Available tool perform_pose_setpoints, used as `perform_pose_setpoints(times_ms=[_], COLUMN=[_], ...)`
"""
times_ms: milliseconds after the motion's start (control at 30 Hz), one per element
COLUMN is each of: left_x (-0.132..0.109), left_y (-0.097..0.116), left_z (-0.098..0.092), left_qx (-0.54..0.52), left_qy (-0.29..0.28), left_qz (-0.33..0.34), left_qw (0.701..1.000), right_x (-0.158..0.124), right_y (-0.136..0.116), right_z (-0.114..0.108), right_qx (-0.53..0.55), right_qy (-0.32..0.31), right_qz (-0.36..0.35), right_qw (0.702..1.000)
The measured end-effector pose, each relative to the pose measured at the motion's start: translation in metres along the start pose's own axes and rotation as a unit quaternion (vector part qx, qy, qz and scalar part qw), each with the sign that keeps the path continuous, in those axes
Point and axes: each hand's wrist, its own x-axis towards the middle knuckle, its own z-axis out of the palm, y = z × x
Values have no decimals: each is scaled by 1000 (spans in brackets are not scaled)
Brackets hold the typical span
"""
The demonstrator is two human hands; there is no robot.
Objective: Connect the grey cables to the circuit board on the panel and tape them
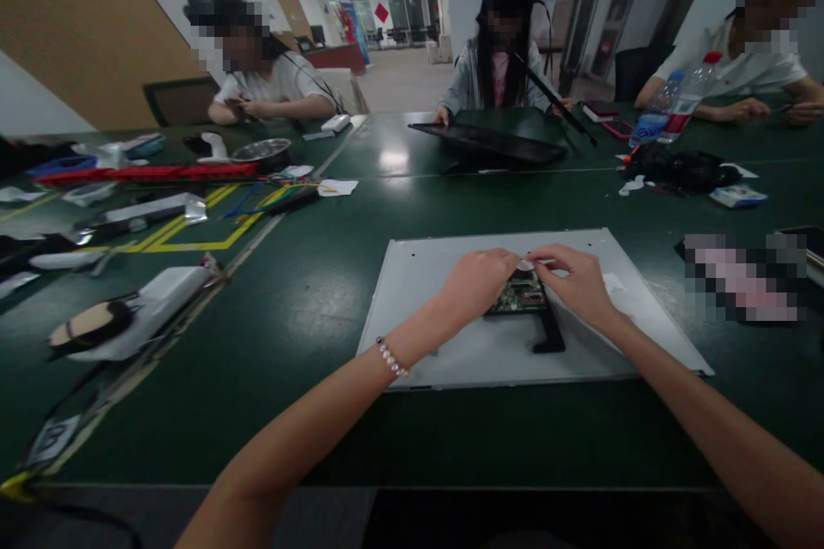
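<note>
A grey metal panel (451, 292) lies flat on the green table in front of me. A small green circuit board (523, 295) sits on its middle, with a black strip (550, 334) running toward me from it. My left hand (480, 281) and my right hand (575, 281) meet above the board's far edge. Both have fingers curled, pinching a small pale piece (526, 262) between their fingertips. I cannot make out what the piece is. A bead bracelet (392, 358) circles my left wrist.
Three other people sit at the far side; one holds a black rod over a dark panel (489, 141). Water bottles (675, 107) stand far right. Tools, coloured wires (283, 193), a metal bowl (261, 152) and white devices (154, 300) crowd the left.
</note>
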Motion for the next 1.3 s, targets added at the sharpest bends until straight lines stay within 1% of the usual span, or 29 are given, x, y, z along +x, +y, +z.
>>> perform_pose_setpoints(times_ms=[100, 167, 233, 367, 433, 500, 600, 667, 800, 933, 967, 1033, 1100, 1200, 1300], left_x=[-7, -9, -9, -8, -8, -8, -8, -7, -7, -9, -10, -9, -8, -6, -6], left_y=[-6, -7, -7, -11, -17, -23, -32, -36, -42, -48, -49, -50, -50, -49, -48], left_z=[0, -1, -2, -9, -13, -16, -17, -17, -20, -30, -32, -32, -26, -9, 6], left_qx=[-2, -1, 10, 90, 145, 191, 226, 233, 229, 232, 233, 227, 210, 174, 143], left_qy=[-3, -4, 0, 15, 25, 31, 23, 20, 28, 62, 63, 37, -15, -93, -135], left_qz=[-19, -19, -15, -21, -23, -25, -21, -17, -13, -23, -25, -24, -11, 14, 22], left_qw=[1000, 1000, 1000, 996, 989, 981, 974, 972, 973, 971, 970, 973, 978, 980, 980], right_x=[-1, -1, -1, 2, 4, 6, 9, 11, 15, 18, 19, 20, 21, 22, 22], right_y=[-4, -7, -9, -7, -1, 8, 19, 21, 17, 12, 13, 14, 15, 16, 17], right_z=[2, 3, 3, -1, -4, -7, -7, -5, 3, 9, 10, 11, 12, 13, 13], right_qx=[-1, -8, -12, -38, -78, -129, -201, -239, -291, -321, -325, -331, -338, -342, -326], right_qy=[-16, -28, -27, 21, 44, 46, 13, -17, -63, -87, -93, -105, -117, -131, -134], right_qz=[-16, -20, -22, -18, -13, -11, -15, -22, -47, -46, -44, -38, -31, -26, -22], right_qw=[1000, 999, 999, 999, 996, 990, 979, 971, 953, 942, 940, 937, 933, 930, 935])
